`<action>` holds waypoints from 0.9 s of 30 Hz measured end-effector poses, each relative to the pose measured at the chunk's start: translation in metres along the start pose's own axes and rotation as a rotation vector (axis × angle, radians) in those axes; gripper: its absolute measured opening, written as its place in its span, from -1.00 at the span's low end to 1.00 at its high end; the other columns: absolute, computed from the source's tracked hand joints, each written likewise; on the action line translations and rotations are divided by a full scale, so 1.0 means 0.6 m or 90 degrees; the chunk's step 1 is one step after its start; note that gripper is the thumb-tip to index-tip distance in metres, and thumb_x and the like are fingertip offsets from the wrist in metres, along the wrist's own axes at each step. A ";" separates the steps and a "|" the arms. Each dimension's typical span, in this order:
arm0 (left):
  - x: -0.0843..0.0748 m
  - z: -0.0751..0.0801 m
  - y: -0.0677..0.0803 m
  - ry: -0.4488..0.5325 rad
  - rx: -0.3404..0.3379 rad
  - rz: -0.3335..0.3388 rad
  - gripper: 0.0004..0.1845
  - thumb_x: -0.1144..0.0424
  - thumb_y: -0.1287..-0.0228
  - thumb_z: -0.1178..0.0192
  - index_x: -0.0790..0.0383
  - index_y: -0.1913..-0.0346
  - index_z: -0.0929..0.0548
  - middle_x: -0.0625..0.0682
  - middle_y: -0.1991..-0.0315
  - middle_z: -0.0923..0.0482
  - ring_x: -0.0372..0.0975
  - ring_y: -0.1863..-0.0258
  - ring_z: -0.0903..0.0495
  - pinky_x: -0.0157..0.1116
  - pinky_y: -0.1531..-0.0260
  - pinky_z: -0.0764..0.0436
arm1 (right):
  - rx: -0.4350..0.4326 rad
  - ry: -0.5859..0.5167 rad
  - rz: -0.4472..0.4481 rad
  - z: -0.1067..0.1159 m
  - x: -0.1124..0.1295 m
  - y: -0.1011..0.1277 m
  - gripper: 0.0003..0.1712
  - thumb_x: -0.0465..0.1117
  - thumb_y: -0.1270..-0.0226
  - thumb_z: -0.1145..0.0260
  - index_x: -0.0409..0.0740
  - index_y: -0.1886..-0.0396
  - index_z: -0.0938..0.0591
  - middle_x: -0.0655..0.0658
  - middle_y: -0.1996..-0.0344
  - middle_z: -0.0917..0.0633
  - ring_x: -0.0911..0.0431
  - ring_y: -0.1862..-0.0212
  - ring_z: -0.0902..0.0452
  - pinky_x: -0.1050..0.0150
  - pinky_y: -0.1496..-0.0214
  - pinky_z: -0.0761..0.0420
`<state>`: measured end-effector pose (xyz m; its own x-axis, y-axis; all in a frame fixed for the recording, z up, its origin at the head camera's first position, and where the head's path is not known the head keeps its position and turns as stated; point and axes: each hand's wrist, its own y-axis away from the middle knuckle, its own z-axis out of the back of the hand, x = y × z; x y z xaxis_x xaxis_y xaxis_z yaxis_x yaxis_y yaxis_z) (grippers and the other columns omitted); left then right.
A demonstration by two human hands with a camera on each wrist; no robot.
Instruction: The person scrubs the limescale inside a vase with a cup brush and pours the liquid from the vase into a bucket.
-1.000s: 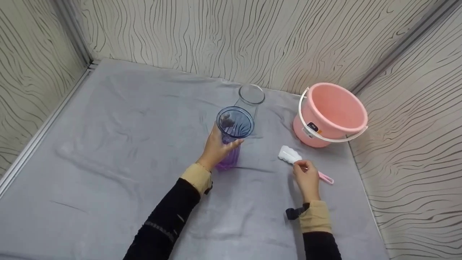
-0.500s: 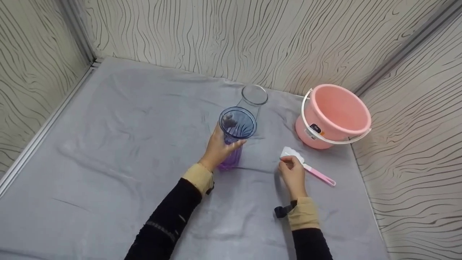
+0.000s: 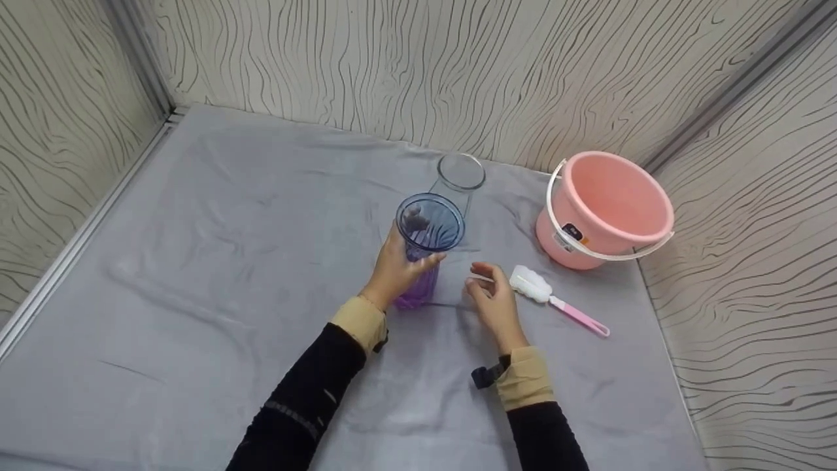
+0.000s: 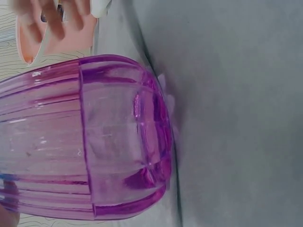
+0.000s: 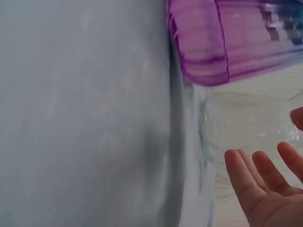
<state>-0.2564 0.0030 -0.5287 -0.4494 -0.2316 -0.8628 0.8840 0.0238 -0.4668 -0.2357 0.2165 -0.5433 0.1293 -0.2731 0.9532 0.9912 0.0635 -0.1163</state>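
Observation:
My left hand [image 3: 395,268] grips a glass vase [image 3: 424,284], blue at the rim and purple below. The vase is upright, its fingers-side wall showing my fingertips through the glass. In the left wrist view the purple base [image 4: 128,137] is at the grey cloth. My right hand [image 3: 495,304] holds nothing; its fingers are spread and loosely bent, a short way right of the vase. To the right of that hand, a bottle brush [image 3: 531,284] with a white sponge head and pink handle lies on the cloth. A clear glass vase [image 3: 461,186] stands behind the coloured one.
A pink bucket [image 3: 562,242] with a white handle stands at the back right, near the corner of the panels. Grey cloth [image 3: 229,229] with wrinkles covers the table. Wood-patterned panels [image 3: 314,65] enclose the back and both sides.
My right hand has moved left from over the brush towards the coloured vase, and its fingers have spread. The brush has stayed on the cloth. My left hand keeps its hold on the vase.

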 end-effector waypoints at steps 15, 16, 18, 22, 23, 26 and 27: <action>0.003 0.001 0.001 -0.008 -0.005 -0.026 -0.02 0.16 -0.12 -0.54 0.41 -0.47 -0.17 0.34 -0.27 -0.48 0.14 -0.27 -0.50 0.04 -0.32 -0.44 | 0.103 -0.053 0.061 -0.068 0.039 -0.009 -0.52 -0.26 -0.62 -0.06 -0.47 -0.37 -0.33 -0.44 -0.28 -0.48 -0.25 -0.35 -0.41 -0.07 -0.36 -0.48; 0.003 0.001 0.001 -0.005 -0.005 -0.028 -0.02 0.17 -0.12 -0.54 0.41 -0.47 -0.17 0.35 -0.26 -0.48 0.14 -0.27 -0.50 0.04 -0.32 -0.44 | 0.108 -0.052 0.059 -0.069 0.037 -0.008 -0.48 -0.26 -0.61 -0.10 -0.46 -0.39 -0.31 -0.44 -0.30 -0.47 -0.25 -0.37 -0.38 -0.06 -0.37 -0.46; 0.003 0.001 0.002 0.001 -0.007 -0.029 -0.03 0.19 -0.11 -0.54 0.41 -0.46 -0.18 0.35 -0.26 -0.48 0.15 -0.26 -0.50 0.05 -0.32 -0.44 | 0.125 -0.059 0.051 -0.071 0.030 -0.006 -0.37 -0.27 -0.54 -0.19 -0.43 -0.46 -0.23 -0.45 -0.36 -0.41 -0.26 -0.43 -0.30 -0.11 -0.42 -0.39; 0.003 0.001 0.002 0.004 -0.007 -0.023 -0.07 0.21 -0.13 -0.53 0.40 -0.45 -0.20 0.33 -0.25 -0.48 0.13 -0.26 -0.50 0.04 -0.32 -0.44 | 0.157 -0.061 0.020 -0.077 0.017 -0.004 -0.10 -0.30 -0.34 -0.41 -0.35 -0.53 -0.13 -0.44 -0.46 -0.27 -0.31 -0.49 -0.16 -0.23 -0.46 -0.27; 0.003 0.001 0.002 0.003 -0.007 -0.021 -0.07 0.22 -0.12 -0.53 0.40 -0.44 -0.21 0.33 -0.24 -0.49 0.13 -0.26 -0.50 0.03 -0.32 -0.44 | 0.161 -0.055 0.014 -0.079 0.015 -0.004 -0.05 -0.31 -0.29 -0.45 -0.34 -0.54 -0.11 -0.45 -0.47 -0.25 -0.32 -0.50 -0.14 -0.24 -0.45 -0.28; 0.002 0.001 0.001 0.000 -0.008 -0.020 -0.08 0.23 -0.12 -0.53 0.40 -0.43 -0.22 0.32 -0.23 -0.51 0.12 -0.25 -0.50 0.02 -0.32 -0.44 | 0.161 -0.028 -0.007 -0.086 0.011 -0.004 0.07 -0.31 -0.19 -0.52 -0.34 -0.55 -0.07 -0.44 -0.49 -0.21 -0.33 -0.50 -0.13 -0.21 -0.44 -0.31; 0.001 0.001 0.000 0.000 -0.008 -0.021 -0.08 0.23 -0.11 -0.53 0.41 -0.43 -0.22 0.32 -0.22 -0.51 0.12 -0.25 -0.50 0.02 -0.32 -0.44 | 0.157 -0.020 -0.012 -0.088 0.010 -0.004 0.10 -0.32 -0.16 -0.54 -0.34 -0.55 -0.06 -0.44 -0.49 -0.21 -0.33 -0.50 -0.13 -0.19 -0.44 -0.32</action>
<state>-0.2564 0.0024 -0.5293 -0.4782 -0.2331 -0.8467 0.8670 0.0282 -0.4975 -0.2357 0.1642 -0.5520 0.1053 -0.2469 0.9633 0.9558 0.2924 -0.0296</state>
